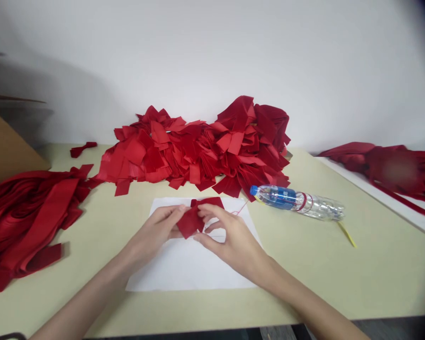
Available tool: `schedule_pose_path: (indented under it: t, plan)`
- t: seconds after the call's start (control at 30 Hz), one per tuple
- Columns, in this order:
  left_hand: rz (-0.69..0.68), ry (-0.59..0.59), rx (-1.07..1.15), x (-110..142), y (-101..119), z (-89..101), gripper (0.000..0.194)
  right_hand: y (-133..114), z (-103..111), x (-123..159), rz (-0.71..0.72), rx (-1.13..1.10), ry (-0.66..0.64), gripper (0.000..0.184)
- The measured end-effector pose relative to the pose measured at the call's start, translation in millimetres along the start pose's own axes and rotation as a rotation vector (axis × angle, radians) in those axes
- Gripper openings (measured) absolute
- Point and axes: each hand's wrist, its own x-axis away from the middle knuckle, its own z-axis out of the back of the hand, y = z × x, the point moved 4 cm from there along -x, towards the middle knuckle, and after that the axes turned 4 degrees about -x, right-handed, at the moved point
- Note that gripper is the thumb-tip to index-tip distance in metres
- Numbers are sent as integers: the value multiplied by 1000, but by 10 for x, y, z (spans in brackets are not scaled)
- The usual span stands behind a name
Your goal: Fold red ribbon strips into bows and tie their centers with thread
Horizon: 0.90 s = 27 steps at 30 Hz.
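Observation:
A piece of red velvet ribbon, folded like a bow, is pinched between the thumb and fingers of my left hand. My right hand is at the ribbon's right side, its fingers curved and apart. The fingertips of that hand lie at the ribbon's edge; whether they press on it I cannot tell. Beneath both hands is a white sheet of paper with a dark line partly showing. A thin red thread runs from near my right hand towards a plastic bottle with a blue cap.
Cut red ribbon pieces form a large heap against the wall. Long ribbon strips lie at the left, beside a cardboard box. One small bow sits at the back left. More red ribbon rests on a white board at right.

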Motion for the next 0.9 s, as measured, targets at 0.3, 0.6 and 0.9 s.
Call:
schedule_pose_path:
  t: [0.3, 0.6, 0.9]
  plan:
    - [-62, -65, 34, -111, -27, 85, 32, -56, -1, 143, 131, 194, -122, 52]
    - [-103, -369, -250, 118, 208, -25, 24, -100, 248, -31, 116, 34, -246, 55]
    - [-69, 110, -288, 55, 168, 80, 17, 103, 395, -60, -205, -102, -263, 28]
